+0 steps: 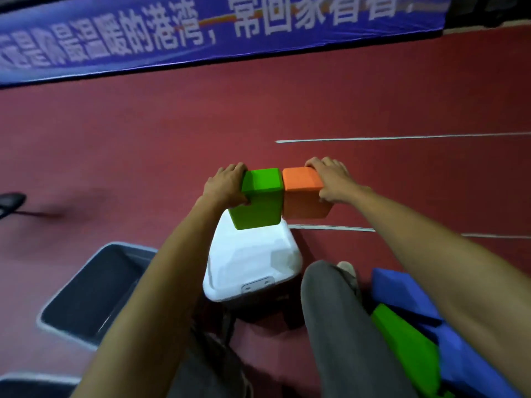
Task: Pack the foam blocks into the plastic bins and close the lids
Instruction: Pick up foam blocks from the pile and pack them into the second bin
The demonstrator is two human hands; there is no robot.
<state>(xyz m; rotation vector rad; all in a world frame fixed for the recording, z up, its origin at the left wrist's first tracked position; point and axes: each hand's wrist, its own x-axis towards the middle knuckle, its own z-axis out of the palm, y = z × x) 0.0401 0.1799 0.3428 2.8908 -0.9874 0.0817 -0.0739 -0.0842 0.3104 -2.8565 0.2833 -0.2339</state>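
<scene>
Head view: the left grip (227, 186) is curled round the outer side of the green block (261, 199), fingers over its far edge; the right grip (333, 179) clasps the orange block (304, 193) the same way from its outer side. The two blocks touch flank to flank between the hands, held in the air over the far end of the white bin (253, 262); whether that bin is open or lidded I cannot tell. A grey bin (94, 285) stands open to the left on the red floor (129, 133); blue blocks (402, 288) and a spare green block (402, 340) lie by the right leg.

The step looks like carrying the pair to a bin. To do it well, keep a steady inward squeeze so both move as one; hold them level and square to the bin walls; set them against one wall to leave room for the rest. Foam yields, so press no harder than needed.
</scene>
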